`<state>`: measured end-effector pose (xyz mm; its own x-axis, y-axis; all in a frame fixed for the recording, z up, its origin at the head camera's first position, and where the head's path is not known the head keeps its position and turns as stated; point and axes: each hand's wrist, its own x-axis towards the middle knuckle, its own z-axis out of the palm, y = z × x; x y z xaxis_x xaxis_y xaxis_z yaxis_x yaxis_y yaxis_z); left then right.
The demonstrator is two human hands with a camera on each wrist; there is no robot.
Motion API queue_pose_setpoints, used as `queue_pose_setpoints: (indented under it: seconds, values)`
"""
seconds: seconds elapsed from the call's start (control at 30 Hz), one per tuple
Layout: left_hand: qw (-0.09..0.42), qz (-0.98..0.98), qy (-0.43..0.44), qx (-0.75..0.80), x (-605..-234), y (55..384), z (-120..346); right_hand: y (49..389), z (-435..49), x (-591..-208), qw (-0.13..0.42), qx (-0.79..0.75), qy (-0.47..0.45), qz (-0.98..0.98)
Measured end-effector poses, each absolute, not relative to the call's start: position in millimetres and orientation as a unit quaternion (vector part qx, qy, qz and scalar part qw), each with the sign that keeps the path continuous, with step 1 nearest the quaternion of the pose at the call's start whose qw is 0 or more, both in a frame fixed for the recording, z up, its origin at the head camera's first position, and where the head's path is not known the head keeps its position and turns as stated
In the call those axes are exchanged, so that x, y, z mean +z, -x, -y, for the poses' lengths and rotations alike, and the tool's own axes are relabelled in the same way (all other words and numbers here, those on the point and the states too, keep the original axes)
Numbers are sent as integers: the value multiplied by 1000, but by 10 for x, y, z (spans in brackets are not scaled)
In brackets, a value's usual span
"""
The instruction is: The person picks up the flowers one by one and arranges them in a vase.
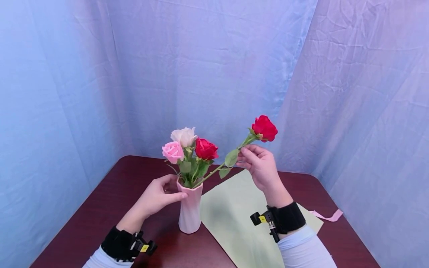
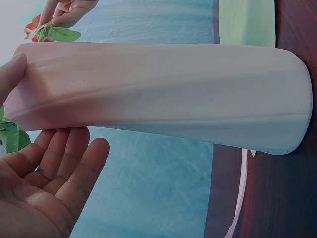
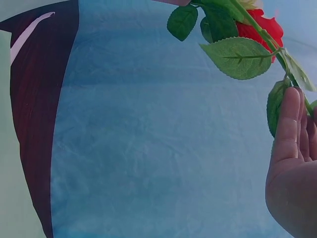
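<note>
A pink-and-white vase [image 1: 190, 210] stands upright on the table, holding a pink rose [image 1: 172, 152], a white rose [image 1: 183, 136] and a red rose [image 1: 206, 149]. My left hand [image 1: 159, 195] grips the vase near its rim, thumb on the near side and fingers behind; the left wrist view shows the same vase [image 2: 163, 91] sideways between thumb and fingers. My right hand [image 1: 261, 167] pinches the stem of another red rose [image 1: 264, 128] just under its bloom. That stem slants down to the left, its lower end inside the vase mouth. Green leaves [image 3: 237, 57] hang by the right fingers.
A pale green sheet of paper [image 1: 248, 219] lies on the dark red-brown table [image 1: 134, 175], right of the vase. A pink ribbon [image 1: 330, 216] pokes out at the paper's right edge. Blue cloth curtains [image 1: 207, 74] hang behind and beside the table.
</note>
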<state>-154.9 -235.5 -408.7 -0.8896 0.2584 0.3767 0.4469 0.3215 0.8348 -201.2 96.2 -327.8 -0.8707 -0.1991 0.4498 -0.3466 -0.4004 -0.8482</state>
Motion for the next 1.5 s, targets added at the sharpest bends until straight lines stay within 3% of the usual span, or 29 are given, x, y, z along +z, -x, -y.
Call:
queue_pose_setpoints:
  seconds: [0.37, 0.9, 1.5]
  values:
    - [86, 808, 216, -541, -4074, 1536, 2351, 2023, -908, -3292, 42, 782, -261, 565]
    - [88, 809, 218, -539, -4073, 1538, 2353, 2018, -866, -3218, 83, 731, -281, 616]
    - [84, 813, 207, -537, -4081, 1532, 2344, 2045, -736, -3168, 62, 707, -259, 656]
